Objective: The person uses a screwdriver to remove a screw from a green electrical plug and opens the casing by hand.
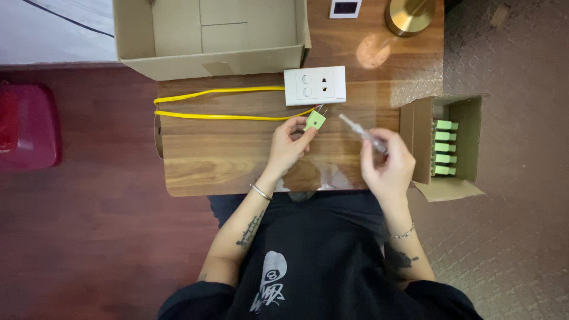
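Note:
My left hand [288, 144] pinches a small light-green plug [315, 120] whose metal pins point up toward a white wall socket plate [315, 86]. A yellow cable [219, 104] loops from the plug across the wooden table [225, 160]. Off to the right, my right hand [388, 166] grips a clear slim screwdriver-like tool [361, 131], its tip angled up and left toward the plug.
An open empty cardboard box [210, 35] stands at the table's back. A smaller open box [450, 145] at the right edge holds several green plugs. A brass lamp base [410, 15] and a small white device [345, 8] sit at the back right.

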